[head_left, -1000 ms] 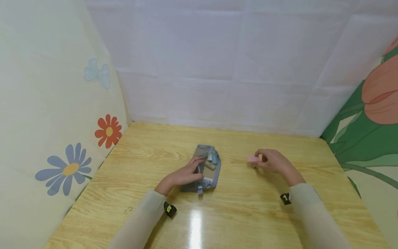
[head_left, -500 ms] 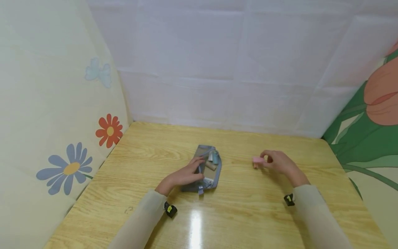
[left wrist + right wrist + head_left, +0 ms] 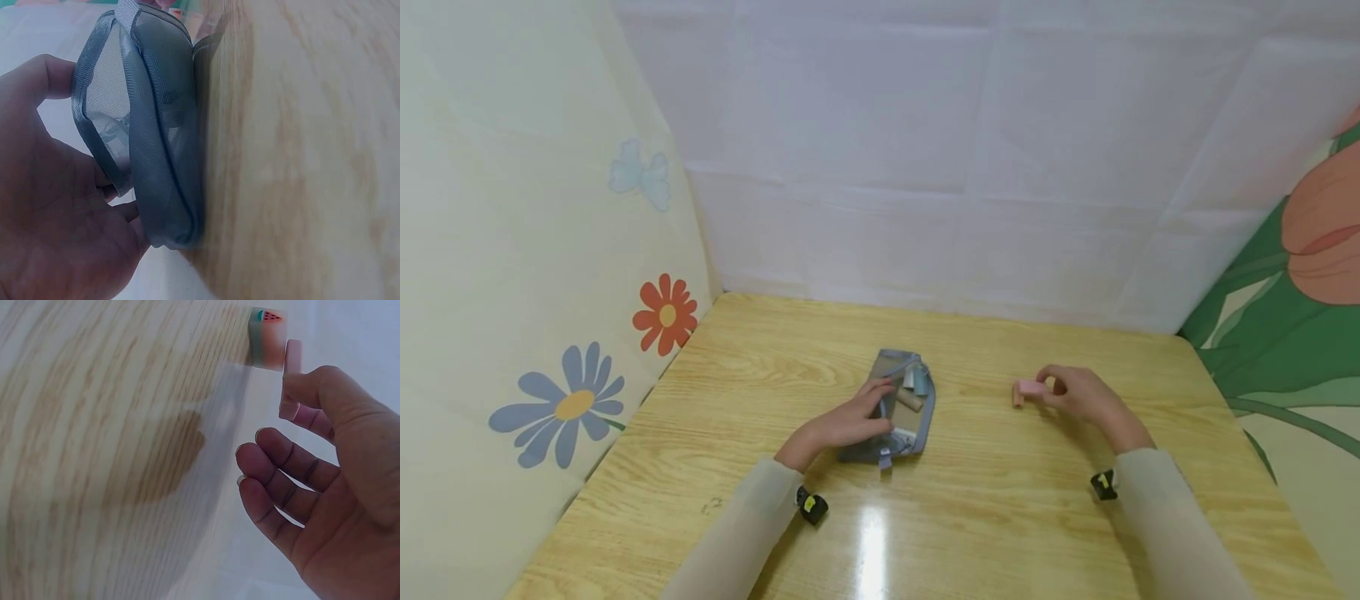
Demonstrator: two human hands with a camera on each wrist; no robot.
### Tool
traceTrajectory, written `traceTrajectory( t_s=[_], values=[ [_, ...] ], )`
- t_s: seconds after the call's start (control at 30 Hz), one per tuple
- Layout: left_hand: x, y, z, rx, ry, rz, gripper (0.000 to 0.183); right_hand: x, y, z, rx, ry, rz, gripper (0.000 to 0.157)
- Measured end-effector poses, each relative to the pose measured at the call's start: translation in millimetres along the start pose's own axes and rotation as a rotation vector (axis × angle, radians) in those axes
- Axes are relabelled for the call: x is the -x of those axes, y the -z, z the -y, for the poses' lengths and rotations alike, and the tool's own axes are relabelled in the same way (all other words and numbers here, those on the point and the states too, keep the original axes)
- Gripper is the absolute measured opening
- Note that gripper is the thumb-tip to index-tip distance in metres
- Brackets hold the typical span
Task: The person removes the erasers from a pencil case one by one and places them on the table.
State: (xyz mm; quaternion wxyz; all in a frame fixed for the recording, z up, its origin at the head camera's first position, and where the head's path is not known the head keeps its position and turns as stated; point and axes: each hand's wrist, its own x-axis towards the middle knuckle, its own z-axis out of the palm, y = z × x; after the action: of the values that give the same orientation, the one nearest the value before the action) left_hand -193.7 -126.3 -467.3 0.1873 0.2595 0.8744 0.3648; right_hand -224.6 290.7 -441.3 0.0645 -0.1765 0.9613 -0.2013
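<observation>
A grey-blue mesh pouch (image 3: 928,414) lies on the table with its front open. My left hand (image 3: 841,422) is at its left side; in the left wrist view the thumb and fingers hold the mesh flap (image 3: 107,94) away from the body. Inside are a tan roll-like piece (image 3: 909,400), a teal block (image 3: 921,382) and a whitish one (image 3: 909,378). My right hand (image 3: 1075,393) pinches a pink eraser (image 3: 292,355) between thumb and index finger, its other fingers loosely bent. Close beside the pink one stands an orange-and-green eraser (image 3: 269,342) with a watermelon print.
The wood-grain table (image 3: 775,358) meets a white cloth backdrop (image 3: 850,233) behind. A flower-printed sheet (image 3: 550,275) borders the left side and a tulip-printed one (image 3: 1307,350) the right. Black wrist cameras sit by both cuffs.
My right hand has shifted slightly to the right with the pink eraser. The orange-and-green eraser, hidden earlier, has come into view on its left. My left hand and the pouch hold still.
</observation>
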Motion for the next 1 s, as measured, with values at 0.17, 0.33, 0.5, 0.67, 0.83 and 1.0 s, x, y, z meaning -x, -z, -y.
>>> traceTrajectory(
  t_s=[0.17,0.33,0.5,0.67,0.83,1.0],
  values=[
    [0.2,-0.2,0.3,0.005,0.004,0.001,0.079,1,-0.8,-5,-0.004,0.006,-0.013,0.026],
    [1.4,-0.2,-1.2,0.005,0.005,0.005,0.078,2,-0.4,-7,-0.007,0.005,-0.015,0.028],
    [2.2,-0.3,-1.9,0.004,0.006,0.007,0.078,3,-0.3,-9,-0.012,-0.004,-0.012,0.027],
    [2.4,-0.3,-2.0,0.0,0.007,0.007,0.079,3,-0.6,-12,-0.02,-0.003,-0.012,0.025],
    [1.8,0.0,-1.8,0.003,0.006,0.01,0.079,4,-1.5,-15,-0.018,0.01,-0.025,0.022],
    [0.6,-0.2,-0.4,0.006,-0.001,0.009,0.079,4,-2.1,-14,-0.01,0.006,-0.03,0.022]
  ],
)
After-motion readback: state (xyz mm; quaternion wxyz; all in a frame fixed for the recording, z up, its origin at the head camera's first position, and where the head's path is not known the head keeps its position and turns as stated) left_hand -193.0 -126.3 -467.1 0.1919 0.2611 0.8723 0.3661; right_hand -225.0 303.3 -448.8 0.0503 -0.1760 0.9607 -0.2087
